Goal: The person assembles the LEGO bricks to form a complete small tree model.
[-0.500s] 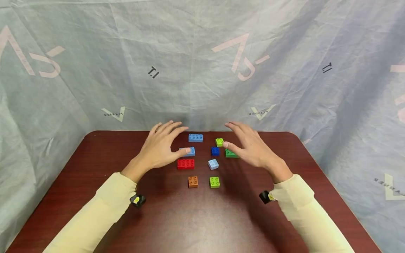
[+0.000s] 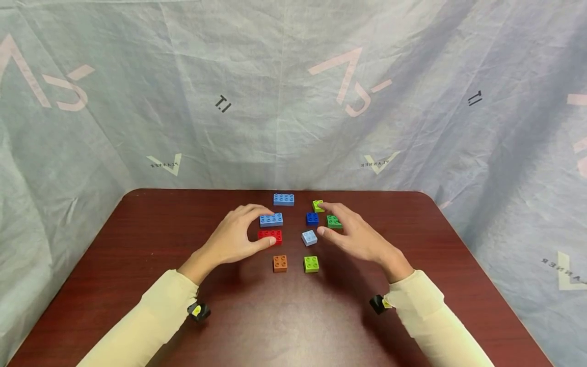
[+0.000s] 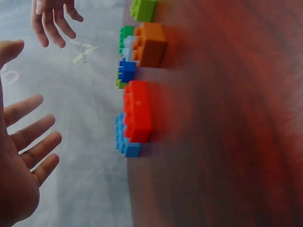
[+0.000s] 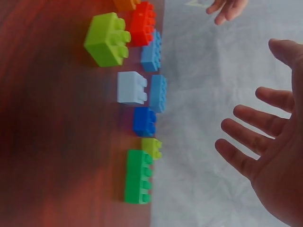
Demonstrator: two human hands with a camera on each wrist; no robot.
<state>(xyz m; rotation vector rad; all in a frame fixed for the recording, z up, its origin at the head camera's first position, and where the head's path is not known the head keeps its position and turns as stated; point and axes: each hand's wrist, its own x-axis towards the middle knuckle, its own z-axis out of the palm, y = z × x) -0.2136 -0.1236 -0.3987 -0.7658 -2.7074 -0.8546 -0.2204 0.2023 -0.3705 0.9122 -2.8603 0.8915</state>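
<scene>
My left hand [image 2: 236, 237] hovers above the table with fingers spread and relaxed, holding nothing. In the head view its thumb overlaps the red brick [image 2: 266, 236], and its fingertips reach the near blue brick [image 2: 271, 220]. My right hand [image 2: 359, 234] is likewise raised and relaxed, with nothing in it. Its thumb tip appears beside the pale blue brick [image 2: 309, 238], and its fingers overlap the far lime brick [image 2: 317, 206]. Partly behind that hand lies a green brick [image 2: 334, 221]. Both wrist views show the hands apart from the bricks [image 3: 138, 111] [image 4: 138, 177].
An orange brick [image 2: 280, 263] and a near lime brick [image 2: 311, 264] lie closest to me. Dark blue [image 2: 312, 219] and far blue [image 2: 284, 199] bricks sit farther back. The dark red table [image 2: 293, 316] ends at a grey cloth backdrop [image 2: 275, 102].
Both hands have drawn back toward me and lower over the table. The left thumb has shifted from the near blue brick to the red one. The bricks have stayed in place.
</scene>
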